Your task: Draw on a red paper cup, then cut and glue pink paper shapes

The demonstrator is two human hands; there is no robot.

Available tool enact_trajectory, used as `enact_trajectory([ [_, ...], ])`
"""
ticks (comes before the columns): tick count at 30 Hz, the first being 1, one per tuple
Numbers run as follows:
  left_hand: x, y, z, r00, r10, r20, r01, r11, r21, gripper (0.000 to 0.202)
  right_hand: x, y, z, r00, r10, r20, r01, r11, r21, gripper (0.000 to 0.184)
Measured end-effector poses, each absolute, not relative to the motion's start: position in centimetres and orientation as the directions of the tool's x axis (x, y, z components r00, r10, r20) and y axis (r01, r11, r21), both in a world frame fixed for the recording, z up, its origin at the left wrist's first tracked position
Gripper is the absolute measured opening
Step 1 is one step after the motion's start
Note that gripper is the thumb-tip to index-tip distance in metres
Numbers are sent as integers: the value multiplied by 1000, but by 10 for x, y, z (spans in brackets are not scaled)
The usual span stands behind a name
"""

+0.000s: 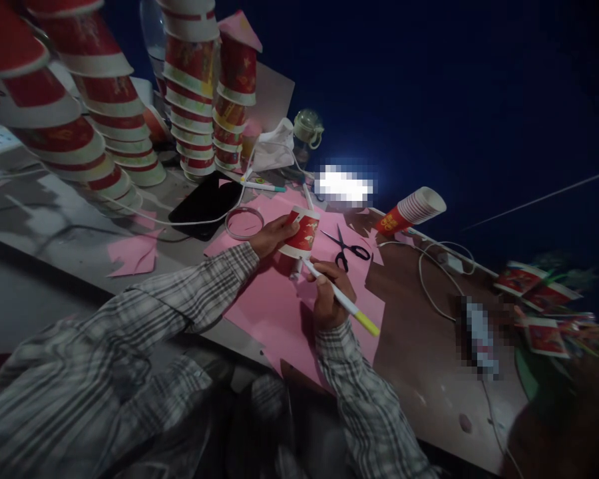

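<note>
My left hand [272, 237] is closed around the side of a red and white paper cup [302, 233], tipped with its rim toward me. In my right hand [332, 293] is a white marker [343, 299] with a yellow end, its tip at or very near the cup's white rim. Under both hands lies a large sheet of pink paper [274, 306]. Black scissors [345, 249] rest on it with blades apart, just right of the cup. A roll of tape [244, 223] sits left of my left hand.
Tall stacks of red and white cups [190, 86] stand at the back left, near a black phone [207, 203]. Another cup stack [412, 211] leans at the back right. White cables [424, 266] cross the brown table [419, 372]. Pink scraps [134, 249] lie left.
</note>
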State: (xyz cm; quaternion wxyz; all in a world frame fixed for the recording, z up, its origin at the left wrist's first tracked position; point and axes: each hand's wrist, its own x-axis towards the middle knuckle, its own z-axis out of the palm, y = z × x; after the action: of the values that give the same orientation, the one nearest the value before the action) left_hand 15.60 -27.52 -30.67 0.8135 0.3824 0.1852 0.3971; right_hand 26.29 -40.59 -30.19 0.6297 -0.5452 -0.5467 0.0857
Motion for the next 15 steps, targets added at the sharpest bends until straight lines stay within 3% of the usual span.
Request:
enact_trajectory([
  [8,156,-277,-307,618,786,-5,-515,409,753,44,261,-405,-301,444,721,532,523,273,-807,23],
  [15,156,-277,-305,615,789,-8,-511,406,758,45,261,-405,-300,470,702,536,461,323,-827,23],
])
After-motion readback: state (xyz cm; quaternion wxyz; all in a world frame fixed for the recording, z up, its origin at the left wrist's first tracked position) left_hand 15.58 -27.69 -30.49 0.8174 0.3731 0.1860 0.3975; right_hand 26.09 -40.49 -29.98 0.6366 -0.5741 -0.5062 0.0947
